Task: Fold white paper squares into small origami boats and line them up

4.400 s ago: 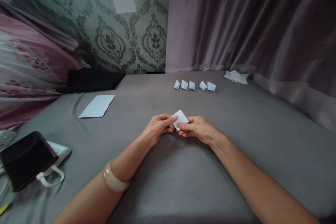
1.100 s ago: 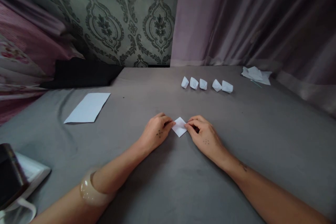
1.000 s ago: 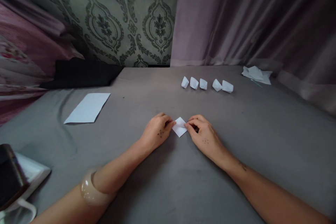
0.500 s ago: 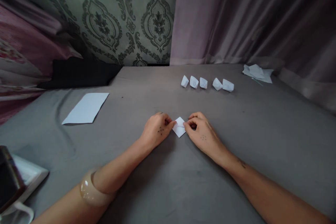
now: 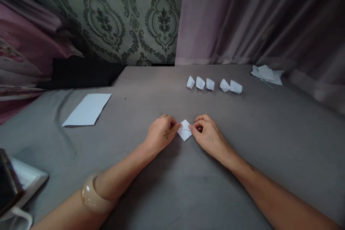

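Note:
A small folded white paper (image 5: 184,134), diamond-shaped with a crease line across its middle, lies in front of me on the grey cloth (image 5: 172,187). My left hand (image 5: 164,131) pinches its left corner between thumb and fingers. On the opposite side, my right hand (image 5: 207,133) grips the right corner the same way. The fingertips behind the paper are partly hidden.
Several folded white paper shapes (image 5: 200,83) stand in a row beyond my hands. Loose papers (image 5: 266,74) lie at the far right. At left are a white sheet (image 5: 87,109), a black cloth (image 5: 83,73) and a dark device (image 5: 8,179) on a white object with a cable.
Both hands keep their hold on the folded paper with hardly any movement. The whole view has shifted slightly.

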Motion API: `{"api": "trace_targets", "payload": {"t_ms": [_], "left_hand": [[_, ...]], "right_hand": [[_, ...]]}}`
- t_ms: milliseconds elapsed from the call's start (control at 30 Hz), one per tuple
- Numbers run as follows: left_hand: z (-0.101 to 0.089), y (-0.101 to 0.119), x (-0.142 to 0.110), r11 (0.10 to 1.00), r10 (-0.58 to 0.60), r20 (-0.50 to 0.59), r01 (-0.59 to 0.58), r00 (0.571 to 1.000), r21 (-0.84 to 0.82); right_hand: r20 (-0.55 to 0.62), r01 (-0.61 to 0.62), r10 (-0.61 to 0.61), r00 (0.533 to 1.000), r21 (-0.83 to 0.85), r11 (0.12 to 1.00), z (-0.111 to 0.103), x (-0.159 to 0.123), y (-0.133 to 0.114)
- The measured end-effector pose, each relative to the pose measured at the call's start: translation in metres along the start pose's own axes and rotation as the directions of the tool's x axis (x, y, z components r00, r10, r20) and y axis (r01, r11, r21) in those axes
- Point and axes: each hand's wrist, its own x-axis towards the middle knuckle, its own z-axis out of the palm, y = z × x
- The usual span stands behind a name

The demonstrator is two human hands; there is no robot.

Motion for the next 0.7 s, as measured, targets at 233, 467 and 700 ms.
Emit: {"api": "trace_targets", "payload": {"t_ms": [233, 467, 700], "left_hand": [[-0.0019, 0.0026, 0.0006, 0.998, -0.055, 0.012, 0.056, 0.998, -0.028], [-0.0002, 0.0033, 0.0008, 0.999, -0.053, 0.007, 0.053, 0.999, 0.01], [0.001, 0.0024, -0.0026, 0.999, -0.025, 0.013, 0.024, 1.0, 0.026]], "right_hand": [[-0.005, 0.013, -0.013, 1.0, -0.02, 1.0, 0.0009, 0.0013, -0.0009], [-0.003, -0.001, 0.0, 1.0, -0.104, 0.995, 0.0012, 0.0026, -0.0021], [-0.001, 0.015, -0.016, 1.0, -0.142, 0.99, 0.0006, 0.0033, -0.0025]]}}
